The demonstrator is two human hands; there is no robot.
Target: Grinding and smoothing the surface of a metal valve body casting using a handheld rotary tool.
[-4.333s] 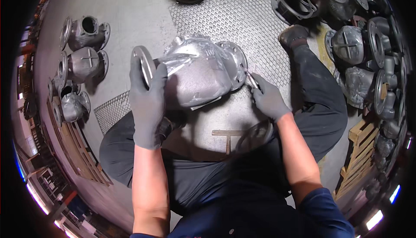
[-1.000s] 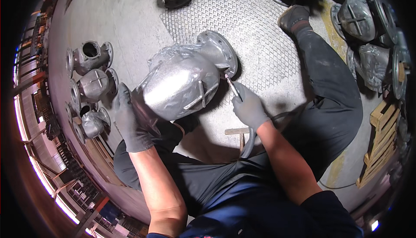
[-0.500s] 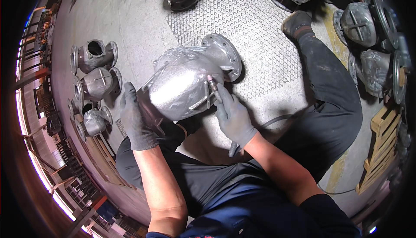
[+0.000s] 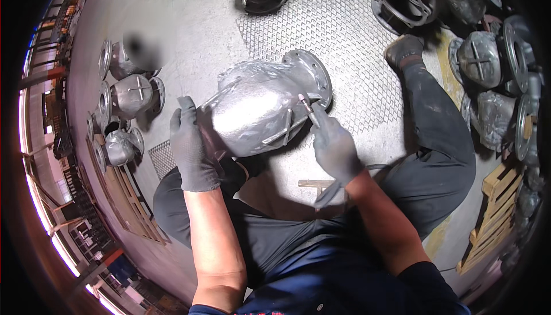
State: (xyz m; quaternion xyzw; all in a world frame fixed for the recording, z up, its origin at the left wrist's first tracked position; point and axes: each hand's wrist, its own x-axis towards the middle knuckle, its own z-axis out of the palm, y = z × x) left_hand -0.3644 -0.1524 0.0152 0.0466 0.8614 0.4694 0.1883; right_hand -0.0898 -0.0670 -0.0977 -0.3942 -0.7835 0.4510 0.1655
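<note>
On the floor between the person's knees, a large silvery valve casting (image 4: 258, 111) is being steadied on its side, its round flange (image 4: 313, 77) turned toward the mesh mat (image 4: 344, 45). Its near edge is being gripped by the gloved left hand (image 4: 192, 148), fingers curled around it. A thin tool (image 4: 306, 108) is being pinched in the closed right hand (image 4: 334, 148), its tip being pressed against the casting. Smaller valve bodies (image 4: 129, 97) are being kept in a row at left, their openings dark; whether anything lies inside cannot be told.

A large silver-grey cast valve body (image 4: 258, 114) lies tilted on its side, round flange facing up-right, ribs showing.
</note>
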